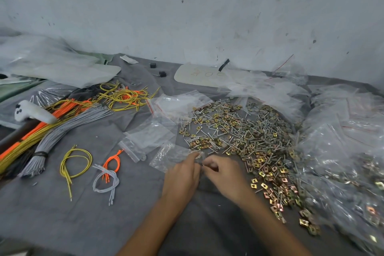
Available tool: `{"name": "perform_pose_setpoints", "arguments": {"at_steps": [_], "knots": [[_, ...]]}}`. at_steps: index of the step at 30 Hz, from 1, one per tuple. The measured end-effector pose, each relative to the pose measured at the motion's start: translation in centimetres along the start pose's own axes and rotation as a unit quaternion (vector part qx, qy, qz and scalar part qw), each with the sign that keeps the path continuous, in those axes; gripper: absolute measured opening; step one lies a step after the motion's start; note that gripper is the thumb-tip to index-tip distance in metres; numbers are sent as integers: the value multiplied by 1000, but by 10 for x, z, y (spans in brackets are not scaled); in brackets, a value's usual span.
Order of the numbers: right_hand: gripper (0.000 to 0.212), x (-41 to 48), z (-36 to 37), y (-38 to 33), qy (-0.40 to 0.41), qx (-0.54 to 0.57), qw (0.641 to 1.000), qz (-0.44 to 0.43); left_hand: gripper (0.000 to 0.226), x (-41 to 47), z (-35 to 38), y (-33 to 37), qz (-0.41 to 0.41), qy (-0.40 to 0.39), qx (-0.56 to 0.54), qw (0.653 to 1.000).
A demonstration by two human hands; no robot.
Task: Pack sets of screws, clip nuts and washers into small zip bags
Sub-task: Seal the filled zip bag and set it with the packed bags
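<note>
At the near middle of the tabletop (87, 214), the left grip (182, 174) pinches the near-right edge of a small zip bag (169, 157), which lies clear and crinkled on the grey cloth and stretches away to the left of the fingers. The right grip (225, 174) sits just beside it, fingers curled with their tips at the same bag edge; blur hides whether they grasp the bag, a small part, or nothing. Just right of both lies the loose pile of screws, clip nuts and washers (249, 137), trailing toward the near edge. Empty zip bags (149, 137) lie just beyond the held one. Filled bags (342, 151) are heaped at the far right. Well to the left are a grey wire bundle (68, 129) and yellow wire loops (75, 164).
</note>
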State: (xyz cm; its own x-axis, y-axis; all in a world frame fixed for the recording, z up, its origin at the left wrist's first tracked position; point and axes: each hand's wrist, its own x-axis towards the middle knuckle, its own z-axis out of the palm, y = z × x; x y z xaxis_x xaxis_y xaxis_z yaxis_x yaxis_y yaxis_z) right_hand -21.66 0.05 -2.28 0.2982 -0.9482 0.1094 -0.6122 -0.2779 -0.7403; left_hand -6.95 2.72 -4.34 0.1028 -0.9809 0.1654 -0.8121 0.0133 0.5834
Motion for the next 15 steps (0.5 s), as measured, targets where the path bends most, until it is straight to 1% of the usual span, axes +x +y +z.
{"name": "perform_pose_setpoints", "arguments": {"at_steps": [2, 5, 7, 9, 11, 13, 15], "knots": [[11, 2, 5, -4, -7, -57, 998, -22, 42, -1, 0, 0, 2, 0, 5, 1000], [16, 5, 14, -8, -24, -154, 986, -57, 40, -1, -1, -1, 5, -1, 5, 1000], [19, 4, 18, -9, -12, -160, 985, -57, 39, -1, 0, -1, 5, 0, 0, 1000], [17, 1, 18, -8, 11, -92, 995, -30, 38, -2, -1, -2, 7, 6, -12, 1000], [11, -1, 13, -6, 30, -21, 999, 0, 36, -2, -1, -1, 6, 11, -26, 1000], [13, -3, 6, -5, 37, 28, 999, 27, 38, -1, -1, -2, 3, 11, -30, 999], [11, -5, -1, -8, 32, 100, 993, 56, 39, -1, -1, -2, 4, 9, -32, 999]]}}
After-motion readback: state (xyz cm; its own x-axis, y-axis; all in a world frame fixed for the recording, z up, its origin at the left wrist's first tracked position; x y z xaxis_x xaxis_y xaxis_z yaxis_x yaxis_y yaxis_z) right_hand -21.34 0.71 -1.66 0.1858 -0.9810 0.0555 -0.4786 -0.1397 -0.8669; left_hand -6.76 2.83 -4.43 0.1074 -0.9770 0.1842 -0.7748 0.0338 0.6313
